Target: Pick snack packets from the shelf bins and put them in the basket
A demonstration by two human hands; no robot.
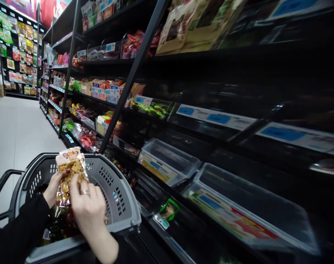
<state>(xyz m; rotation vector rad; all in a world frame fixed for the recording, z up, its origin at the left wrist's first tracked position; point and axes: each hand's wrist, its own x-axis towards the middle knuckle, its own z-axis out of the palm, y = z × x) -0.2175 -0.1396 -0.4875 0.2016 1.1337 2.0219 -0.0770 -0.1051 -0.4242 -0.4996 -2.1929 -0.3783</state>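
A clear snack packet (69,158) with a white and orange label and golden-brown pieces inside is held up over a grey shopping basket (126,190). My left hand (53,190) grips its left edge, the thumb lying across the front. My right hand (89,205), with a ring on one finger, is closed at the packet's lower right, its fingertips pressed against the front. Below the hands, dark shiny goods (59,224) lie in the basket, one with a barcode label; my hands and sleeves hide part of them.
Black store shelves (134,75) run along the right, with bagged snacks. Clear plastic bins (169,161) stand on the lower shelf. A small green-edged packet (169,209) lies low beside the basket. Pale floor (26,124) stretches ahead on the left, toward a wall of hanging packets (25,51).
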